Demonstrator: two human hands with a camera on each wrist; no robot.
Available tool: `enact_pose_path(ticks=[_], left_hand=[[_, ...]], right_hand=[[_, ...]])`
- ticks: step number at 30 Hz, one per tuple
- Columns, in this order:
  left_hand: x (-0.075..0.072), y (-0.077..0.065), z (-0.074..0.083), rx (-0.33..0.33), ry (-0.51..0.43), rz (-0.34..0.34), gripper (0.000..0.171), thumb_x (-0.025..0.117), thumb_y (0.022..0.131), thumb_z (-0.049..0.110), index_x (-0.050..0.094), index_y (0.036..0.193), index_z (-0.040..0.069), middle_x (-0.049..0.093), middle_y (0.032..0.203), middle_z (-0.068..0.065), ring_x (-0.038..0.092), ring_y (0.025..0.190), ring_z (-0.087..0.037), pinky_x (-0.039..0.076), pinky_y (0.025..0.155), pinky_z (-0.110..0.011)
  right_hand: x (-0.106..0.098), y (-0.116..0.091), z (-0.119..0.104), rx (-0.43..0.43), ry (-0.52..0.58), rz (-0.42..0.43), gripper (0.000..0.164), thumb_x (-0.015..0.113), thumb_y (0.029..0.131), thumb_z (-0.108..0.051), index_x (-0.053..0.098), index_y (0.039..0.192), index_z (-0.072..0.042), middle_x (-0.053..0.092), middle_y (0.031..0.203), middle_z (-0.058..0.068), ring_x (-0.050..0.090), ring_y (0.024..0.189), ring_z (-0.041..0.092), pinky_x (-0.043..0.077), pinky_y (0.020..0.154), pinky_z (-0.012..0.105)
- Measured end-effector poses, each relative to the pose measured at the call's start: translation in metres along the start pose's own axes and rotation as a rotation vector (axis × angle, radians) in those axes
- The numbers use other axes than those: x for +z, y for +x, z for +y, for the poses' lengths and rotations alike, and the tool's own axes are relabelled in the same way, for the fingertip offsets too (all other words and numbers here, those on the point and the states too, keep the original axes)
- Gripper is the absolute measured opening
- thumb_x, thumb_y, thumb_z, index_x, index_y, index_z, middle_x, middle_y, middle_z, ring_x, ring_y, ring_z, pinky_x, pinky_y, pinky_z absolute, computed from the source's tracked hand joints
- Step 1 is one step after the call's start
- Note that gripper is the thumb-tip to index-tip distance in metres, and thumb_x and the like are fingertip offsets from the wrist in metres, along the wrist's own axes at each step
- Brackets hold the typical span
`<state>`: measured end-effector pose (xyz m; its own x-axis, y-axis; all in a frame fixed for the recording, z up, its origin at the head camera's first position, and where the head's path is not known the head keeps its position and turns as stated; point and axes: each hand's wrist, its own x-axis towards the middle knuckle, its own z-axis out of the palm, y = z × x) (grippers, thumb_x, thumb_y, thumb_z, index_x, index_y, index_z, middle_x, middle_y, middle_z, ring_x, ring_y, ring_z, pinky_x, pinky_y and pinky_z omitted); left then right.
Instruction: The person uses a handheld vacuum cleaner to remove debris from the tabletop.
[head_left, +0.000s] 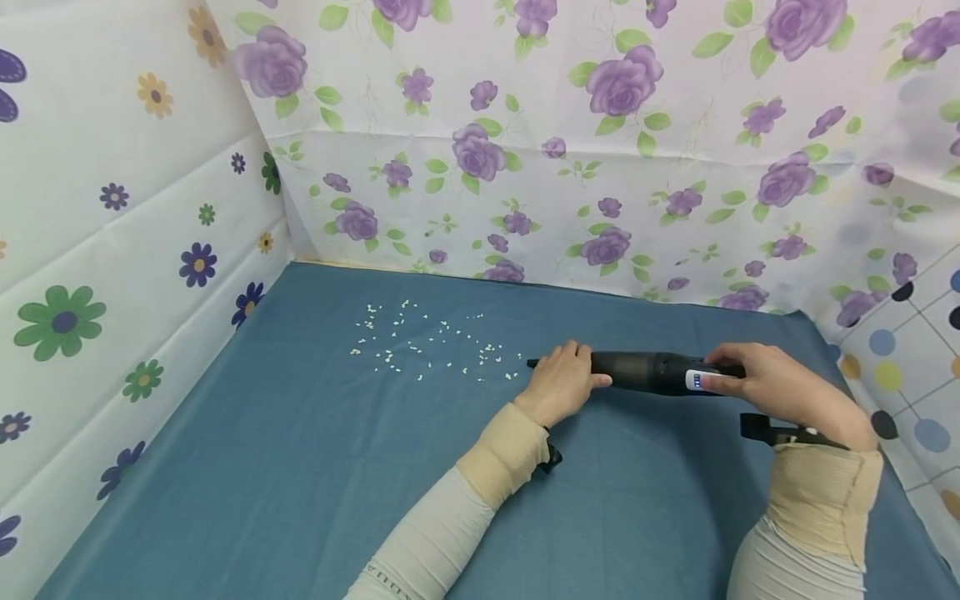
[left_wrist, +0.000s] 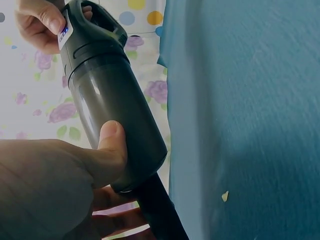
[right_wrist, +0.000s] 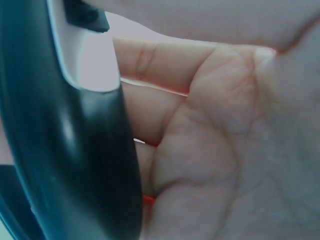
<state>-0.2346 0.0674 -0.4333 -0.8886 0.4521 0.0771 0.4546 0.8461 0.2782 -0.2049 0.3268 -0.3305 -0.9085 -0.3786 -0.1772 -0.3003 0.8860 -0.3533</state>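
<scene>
Grasping, with left grip (head_left: 558,385) and right grip (head_left: 776,382), a black vacuum (head_left: 637,372) with blue marks (head_left: 697,381), illegible, on its white panel (head_left: 690,380).

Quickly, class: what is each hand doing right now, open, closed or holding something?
Left hand: holding the handheld vacuum near its nozzle.
Right hand: holding the same handheld vacuum toward its other end.

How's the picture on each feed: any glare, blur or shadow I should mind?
Head: bright and mostly clear, with a soft shadow on the blue cloth below the handheld vacuum; left wrist: dimmer, a pale glare streak on the dark barrel; right wrist: soft focus, the white panel washed out, the right hand hazy.
</scene>
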Motion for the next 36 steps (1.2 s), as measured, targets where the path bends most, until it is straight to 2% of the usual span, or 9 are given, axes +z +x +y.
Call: enact_pose_path(ticks=[16, 27, 36], left_hand=[[-0.002, 0.001, -0.007, -0.009, -0.024, -0.023, 0.059, 0.047, 0.096, 0.052, 0.053, 0.13, 0.005, 0.058, 0.116, -0.012, 0.056, 0.103, -0.024, 0.05, 0.091, -0.038], [-0.005, -0.001, -0.012, -0.004, -0.026, -0.019, 0.06, 0.048, 0.096, 0.05, 0.052, 0.131, 0.002, 0.057, 0.116, -0.013, 0.056, 0.104, -0.025, 0.049, 0.092, -0.037], [-0.006, -0.001, -0.014, 0.004, -0.022, 0.01, 0.058, 0.05, 0.096, 0.049, 0.054, 0.129, 0.002, 0.058, 0.114, -0.014, 0.057, 0.102, -0.025, 0.049, 0.092, -0.036]], right_hand=[[0.003, 0.006, -0.003, -0.003, -0.007, -0.009, 0.041, 0.064, 0.093, -0.036, 0.062, 0.112, 0.001, 0.067, 0.095, 0.007, 0.059, 0.08, 0.02, 0.049, 0.066, 0.04], [0.006, 0.009, -0.007, -0.018, -0.01, 0.003, 0.037, 0.064, 0.093, -0.033, 0.062, 0.111, 0.0, 0.067, 0.093, 0.007, 0.058, 0.078, 0.018, 0.049, 0.066, 0.039], [0.006, 0.011, -0.009, -0.023, -0.024, 0.003, 0.039, 0.063, 0.093, -0.032, 0.061, 0.113, 0.001, 0.066, 0.093, 0.007, 0.058, 0.078, 0.018, 0.05, 0.066, 0.039]])
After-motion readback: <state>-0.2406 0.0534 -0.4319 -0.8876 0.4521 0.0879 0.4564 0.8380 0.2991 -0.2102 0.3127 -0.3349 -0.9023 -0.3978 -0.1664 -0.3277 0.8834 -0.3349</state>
